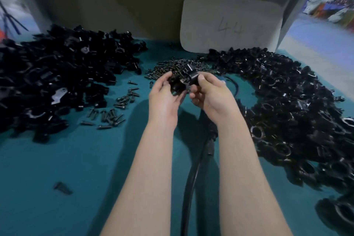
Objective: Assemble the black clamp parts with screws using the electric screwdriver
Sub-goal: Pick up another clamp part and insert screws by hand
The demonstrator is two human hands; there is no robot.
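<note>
head view: the left hand (pixel 164 96) curls round one black clamp part (pixel 175 85) and the right hand (pixel 208 94) pinches its ring-shaped mate (pixel 191 77), both just above the screw heap (pixel 170 68). if the halves meet skewed, the holes likely won't line up, or a piece may slip into the heap. no bins show: parts lie in a loose left pile (pixel 57 74) and right pile (pixel 287 101) on the teal table (pixel 57 168). a black cabled tool (pixel 197 159), probably the screwdriver, lies between the forearms.
</note>
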